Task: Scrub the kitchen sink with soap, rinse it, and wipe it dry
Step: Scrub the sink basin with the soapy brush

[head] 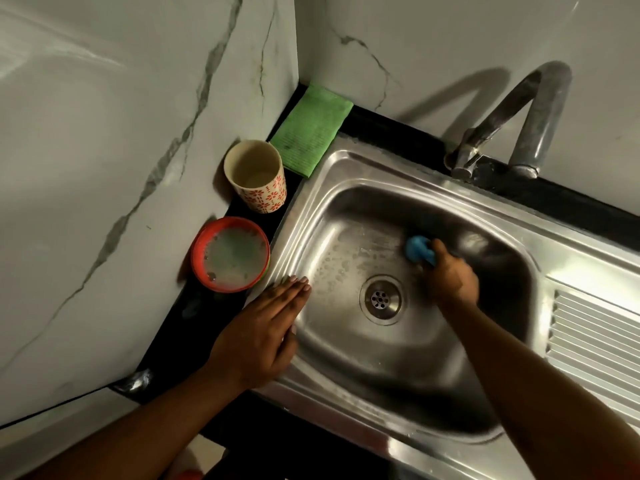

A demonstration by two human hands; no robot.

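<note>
The steel sink [349,389] fills the middle of the view, its round drain [381,299] at the basin's centre. Soapy streaks mark the basin floor left of the drain. My right hand [448,275] reaches into the basin and grips a blue scrubber [417,249], pressed against the far side of the basin floor. With straight fingers, my left hand [263,337] rests flat on the sink's left rim. A red bowl [231,254] of cloudy soapy water stands on the black counter left of the sink.
A folded green cloth [308,128] lies in the counter's back corner. A patterned cup [256,176] stands beside it. The curved tap [519,126] rises behind the sink, with no water running. A ridged drainboard [595,344] lies to the right. Marble walls close in left and behind.
</note>
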